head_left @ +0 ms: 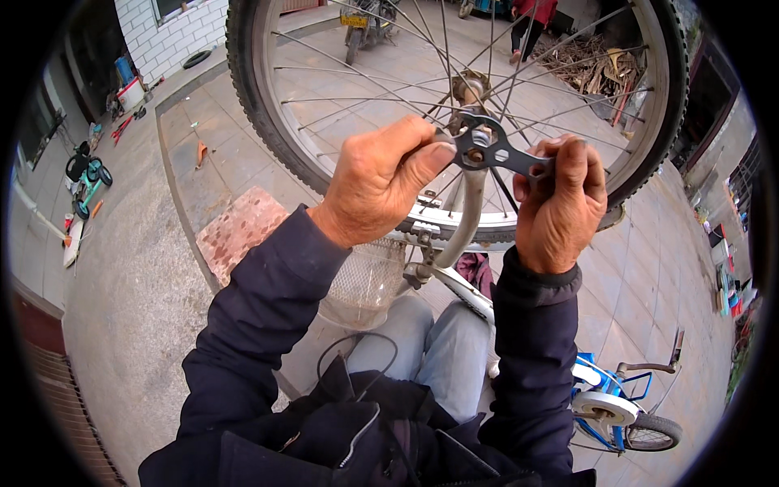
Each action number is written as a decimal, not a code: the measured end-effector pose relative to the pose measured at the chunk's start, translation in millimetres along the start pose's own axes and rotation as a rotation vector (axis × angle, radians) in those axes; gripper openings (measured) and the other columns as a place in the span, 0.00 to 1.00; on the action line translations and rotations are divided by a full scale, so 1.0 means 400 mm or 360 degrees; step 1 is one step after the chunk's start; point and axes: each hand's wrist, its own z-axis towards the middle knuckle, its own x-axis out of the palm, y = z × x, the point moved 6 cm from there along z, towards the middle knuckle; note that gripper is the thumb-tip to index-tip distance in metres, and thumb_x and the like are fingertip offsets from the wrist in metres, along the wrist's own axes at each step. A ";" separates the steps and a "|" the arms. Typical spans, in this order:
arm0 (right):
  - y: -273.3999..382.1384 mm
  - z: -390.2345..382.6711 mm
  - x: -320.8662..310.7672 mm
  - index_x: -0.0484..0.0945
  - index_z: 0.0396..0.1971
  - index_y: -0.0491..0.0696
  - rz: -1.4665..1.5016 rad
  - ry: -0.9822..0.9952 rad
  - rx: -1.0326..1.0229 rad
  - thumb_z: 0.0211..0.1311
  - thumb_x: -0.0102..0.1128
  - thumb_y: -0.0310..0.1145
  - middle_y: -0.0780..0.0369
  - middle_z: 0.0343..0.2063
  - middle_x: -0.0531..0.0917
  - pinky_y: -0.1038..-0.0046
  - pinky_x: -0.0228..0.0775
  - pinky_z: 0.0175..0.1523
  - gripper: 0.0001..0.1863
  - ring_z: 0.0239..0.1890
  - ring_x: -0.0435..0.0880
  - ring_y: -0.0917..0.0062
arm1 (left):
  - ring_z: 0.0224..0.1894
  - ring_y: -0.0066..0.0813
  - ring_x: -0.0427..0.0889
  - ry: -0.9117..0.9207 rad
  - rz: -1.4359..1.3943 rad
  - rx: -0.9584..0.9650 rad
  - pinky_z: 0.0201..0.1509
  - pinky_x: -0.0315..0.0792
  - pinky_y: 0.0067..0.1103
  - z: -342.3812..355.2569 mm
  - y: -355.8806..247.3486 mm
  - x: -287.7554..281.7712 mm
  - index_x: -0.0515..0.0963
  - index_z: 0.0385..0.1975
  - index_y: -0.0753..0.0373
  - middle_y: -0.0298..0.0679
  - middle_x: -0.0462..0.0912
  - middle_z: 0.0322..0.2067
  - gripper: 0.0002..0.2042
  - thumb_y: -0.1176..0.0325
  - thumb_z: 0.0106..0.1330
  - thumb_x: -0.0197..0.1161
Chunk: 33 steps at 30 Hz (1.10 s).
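Observation:
A flat black multi-hole wrench (519,161) lies across the axle end of a bicycle wheel (254,114), at the tip of a pale fork leg (470,213). My left hand (375,180) is closed, pinching the wrench's left end between thumb and fingers. At the other end, my right hand (561,204) is closed too, its fingers curled round the tool. Behind the wrench sits the rusty hub (471,88) with spokes fanning out. Whether a wrench hole fully seats on the axle nut, I cannot tell.
Below the wheel hangs a wire mesh basket (365,280), beside a reddish stone slab (241,231). A blue bicycle (604,408) lies at the lower right. Farther off are a motorbike (357,23), a walking person (533,20), a woodpile (596,65) and a small teal bike (88,180).

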 end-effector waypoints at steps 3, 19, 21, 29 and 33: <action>-0.002 -0.001 -0.001 0.76 0.31 0.41 0.0044 -0.0022 -0.0008 0.61 0.63 0.36 0.60 0.26 0.79 0.80 0.67 0.18 0.12 0.23 0.77 0.80 | 0.18 0.13 0.68 0.0027 0.0087 0.0060 0.21 0.63 0.14 -0.004 0.000 -0.002 0.73 0.28 0.67 0.30 0.71 0.16 0.11 0.67 0.69 0.56; -0.014 -0.024 -0.039 0.77 0.32 0.41 -0.0112 -0.0100 -0.0011 0.62 0.62 0.38 0.59 0.29 0.80 0.79 0.71 0.21 0.13 0.24 0.79 0.79 | 0.17 0.15 0.68 -0.0017 0.0164 0.0274 0.20 0.63 0.15 0.031 -0.033 -0.007 0.75 0.29 0.68 0.32 0.70 0.17 0.09 0.68 0.67 0.59; -0.015 -0.028 -0.046 0.78 0.32 0.41 -0.0155 -0.0102 -0.0008 0.62 0.62 0.38 0.59 0.29 0.80 0.80 0.69 0.21 0.13 0.24 0.79 0.79 | 0.17 0.15 0.68 -0.0030 0.0165 0.0323 0.20 0.63 0.16 0.035 -0.035 -0.007 0.75 0.29 0.68 0.32 0.70 0.17 0.09 0.68 0.67 0.59; -0.010 -0.051 -0.073 0.80 0.31 0.41 -0.0515 -0.0077 -0.0088 0.61 0.64 0.35 0.63 0.22 0.79 0.86 0.61 0.22 0.11 0.23 0.77 0.83 | 0.17 0.20 0.68 0.0036 0.0263 0.0441 0.20 0.61 0.18 0.042 -0.050 -0.007 0.76 0.30 0.68 0.34 0.69 0.17 0.08 0.69 0.65 0.61; -0.007 -0.044 -0.065 0.80 0.32 0.40 -0.0474 -0.0118 -0.0072 0.61 0.64 0.34 0.62 0.23 0.80 0.86 0.62 0.23 0.11 0.22 0.77 0.83 | 0.17 0.19 0.67 0.0008 0.0265 0.0448 0.20 0.61 0.18 0.040 -0.052 -0.004 0.76 0.30 0.68 0.34 0.69 0.17 0.08 0.69 0.65 0.61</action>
